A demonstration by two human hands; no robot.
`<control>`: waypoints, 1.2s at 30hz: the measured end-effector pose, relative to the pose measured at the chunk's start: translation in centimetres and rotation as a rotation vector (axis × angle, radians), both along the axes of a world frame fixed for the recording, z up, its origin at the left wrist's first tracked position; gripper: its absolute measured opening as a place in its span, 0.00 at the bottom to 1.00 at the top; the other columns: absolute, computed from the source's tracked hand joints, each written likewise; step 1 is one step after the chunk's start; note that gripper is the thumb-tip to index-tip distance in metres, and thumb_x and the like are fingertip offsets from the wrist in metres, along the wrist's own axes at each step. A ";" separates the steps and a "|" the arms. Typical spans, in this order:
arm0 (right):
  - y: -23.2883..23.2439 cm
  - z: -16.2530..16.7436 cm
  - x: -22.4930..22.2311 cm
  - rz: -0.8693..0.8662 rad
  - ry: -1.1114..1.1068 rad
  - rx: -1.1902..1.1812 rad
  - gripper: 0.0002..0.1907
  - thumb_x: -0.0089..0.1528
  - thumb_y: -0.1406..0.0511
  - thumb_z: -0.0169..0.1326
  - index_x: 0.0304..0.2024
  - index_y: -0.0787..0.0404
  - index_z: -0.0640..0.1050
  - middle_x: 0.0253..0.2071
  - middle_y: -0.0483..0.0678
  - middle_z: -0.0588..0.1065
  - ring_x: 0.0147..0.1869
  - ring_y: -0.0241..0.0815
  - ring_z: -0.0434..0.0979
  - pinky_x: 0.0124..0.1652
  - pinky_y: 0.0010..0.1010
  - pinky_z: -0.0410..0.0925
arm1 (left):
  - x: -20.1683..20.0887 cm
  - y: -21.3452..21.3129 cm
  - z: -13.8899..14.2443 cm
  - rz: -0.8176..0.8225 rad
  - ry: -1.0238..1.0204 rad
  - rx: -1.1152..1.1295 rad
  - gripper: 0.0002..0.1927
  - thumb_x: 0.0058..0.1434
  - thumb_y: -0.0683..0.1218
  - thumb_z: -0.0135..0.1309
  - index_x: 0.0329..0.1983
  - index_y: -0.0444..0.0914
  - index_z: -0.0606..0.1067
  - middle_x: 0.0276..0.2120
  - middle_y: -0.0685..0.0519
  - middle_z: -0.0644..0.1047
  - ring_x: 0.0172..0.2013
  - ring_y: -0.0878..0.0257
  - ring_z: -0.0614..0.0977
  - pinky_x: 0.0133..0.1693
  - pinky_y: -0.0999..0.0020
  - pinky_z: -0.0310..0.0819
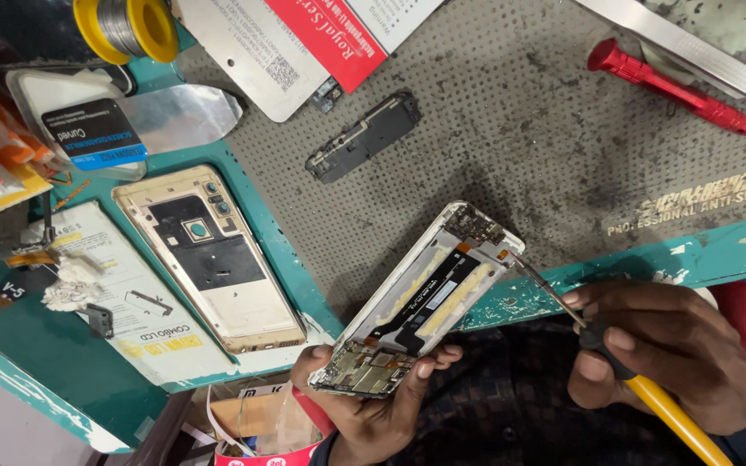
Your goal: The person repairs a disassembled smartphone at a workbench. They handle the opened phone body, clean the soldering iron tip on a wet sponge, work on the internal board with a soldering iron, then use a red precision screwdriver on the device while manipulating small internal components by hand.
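at the bottom middle the left hand (373, 406) grips the open phone (420, 298). at the lower right the right hand (658, 349) is closed on a yellow screwdriver (606, 354); keep its tip straight and press softly. farther up the surface (520, 129), a red and white card (304, 43) lies at the top.

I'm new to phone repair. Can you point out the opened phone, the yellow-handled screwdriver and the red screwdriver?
opened phone (420, 302): head view, middle of its exposed inside.
yellow-handled screwdriver (675, 418): head view, yellow handle.
red screwdriver (671, 86): head view, red handle.
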State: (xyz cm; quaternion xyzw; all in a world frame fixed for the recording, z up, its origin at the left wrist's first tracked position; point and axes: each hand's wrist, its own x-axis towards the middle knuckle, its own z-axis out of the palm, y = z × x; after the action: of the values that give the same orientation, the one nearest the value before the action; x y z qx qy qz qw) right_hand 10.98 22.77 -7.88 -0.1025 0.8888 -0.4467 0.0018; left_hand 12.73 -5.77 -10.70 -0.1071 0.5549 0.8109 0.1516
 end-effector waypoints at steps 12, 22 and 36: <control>-0.3 -0.1 -0.8 0.001 0.067 0.045 0.17 0.57 0.67 0.63 0.45 0.61 0.71 0.36 0.51 0.75 0.46 0.54 0.83 0.42 0.42 0.80 | -0.5 0.3 0.5 0.005 0.001 -0.039 0.43 0.68 0.26 0.50 0.70 0.50 0.42 0.55 0.30 0.72 0.43 0.44 0.87 0.49 0.46 0.89; -0.5 -0.1 -1.8 0.041 0.124 0.101 0.17 0.57 0.67 0.65 0.43 0.63 0.72 0.36 0.51 0.76 0.45 0.51 0.83 0.42 0.36 0.80 | -0.8 0.4 0.6 -0.008 0.009 -0.061 0.42 0.68 0.26 0.50 0.70 0.50 0.41 0.55 0.29 0.71 0.43 0.44 0.88 0.49 0.47 0.89; -0.6 0.1 -1.9 0.068 0.115 0.148 0.17 0.57 0.67 0.64 0.45 0.62 0.73 0.33 0.48 0.77 0.45 0.50 0.83 0.40 0.30 0.77 | -0.6 0.3 0.7 -0.015 -0.023 -0.039 0.43 0.67 0.26 0.51 0.70 0.53 0.43 0.53 0.32 0.74 0.44 0.46 0.88 0.50 0.47 0.88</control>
State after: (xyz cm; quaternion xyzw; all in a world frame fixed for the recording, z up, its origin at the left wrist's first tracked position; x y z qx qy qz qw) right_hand 9.07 22.16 -7.82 -0.1576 0.9140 -0.3730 -0.0264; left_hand 12.09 -5.45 -10.00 -0.1152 0.5698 0.7975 0.1616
